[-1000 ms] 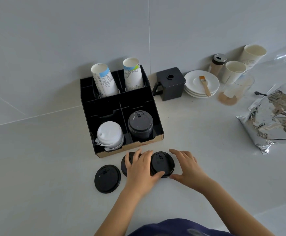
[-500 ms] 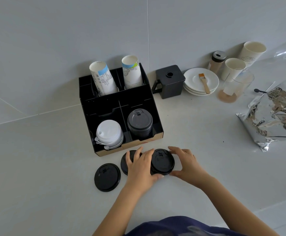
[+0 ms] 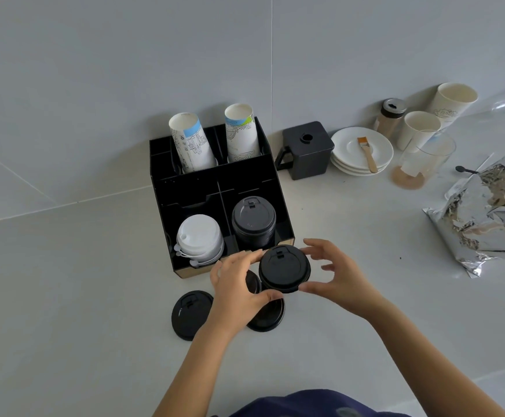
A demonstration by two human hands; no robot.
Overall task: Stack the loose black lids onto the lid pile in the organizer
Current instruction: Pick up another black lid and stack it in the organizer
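Note:
A black lid (image 3: 284,271) is lifted off the counter, held between my left hand (image 3: 236,291) and my right hand (image 3: 338,276), just in front of the black organizer (image 3: 167,212). The pile of black lids (image 3: 253,222) stands in the organizer's front right compartment. Two loose black lids stay on the counter: one (image 3: 191,314) to the left of my left hand, another (image 3: 267,316) partly under my left hand and the held lid.
White lids (image 3: 199,240) fill the front left compartment, and two paper cup stacks (image 3: 189,142) stand at the back. To the right are a black box (image 3: 307,149), white saucers (image 3: 362,152) with a brush, cups, a glass and a foil bag (image 3: 492,209).
Both hands closed on the rightmost lid and raised it off the counter toward the organizer. A lid that lay beneath or beside it is now uncovered on the counter.

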